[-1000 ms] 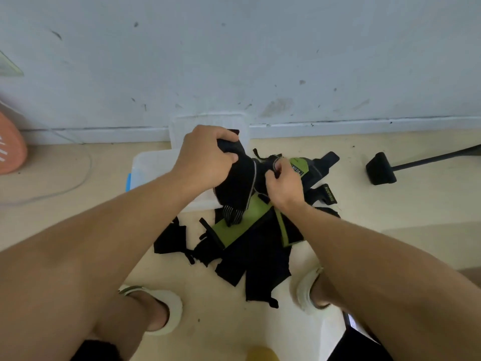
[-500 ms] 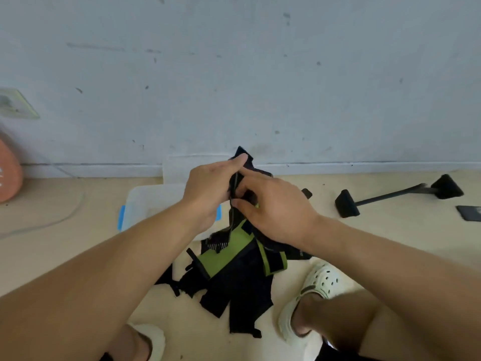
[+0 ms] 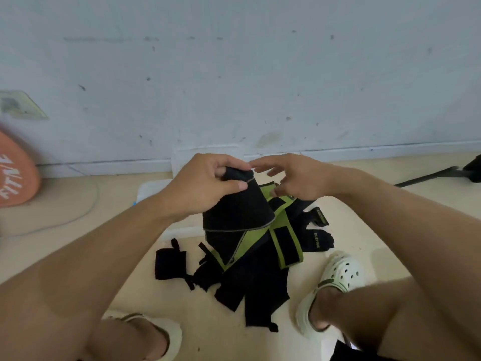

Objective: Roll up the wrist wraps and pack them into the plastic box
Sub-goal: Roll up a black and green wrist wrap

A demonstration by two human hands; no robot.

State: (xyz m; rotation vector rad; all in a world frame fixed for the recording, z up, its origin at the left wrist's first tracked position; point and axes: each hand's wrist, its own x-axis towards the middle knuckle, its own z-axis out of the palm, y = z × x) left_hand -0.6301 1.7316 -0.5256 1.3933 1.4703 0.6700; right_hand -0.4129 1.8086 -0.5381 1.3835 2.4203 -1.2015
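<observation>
Beige floor by wall. We see left hand (image 3: 205, 183) pinching wrist wrap (image 3: 236, 212) by its top end, length hanging down toward pile; right hand (image 3: 294, 178) loose, fingers relaxed, just beside it; plastic box (image 3: 152, 186) behind.

Plastic box (image 3: 153, 187) mostly behind left forearm; right fingertips blurred.

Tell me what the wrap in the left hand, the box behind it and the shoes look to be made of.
Wrap: soft matte black fabric, likely neoprene or elastic, with grey stitched edging; it drapes limply from the left hand.
Plastic box: translucent whitish plastic, smooth.
Shoes: white moulded foam or rubber, probably, with punched holes.
</observation>
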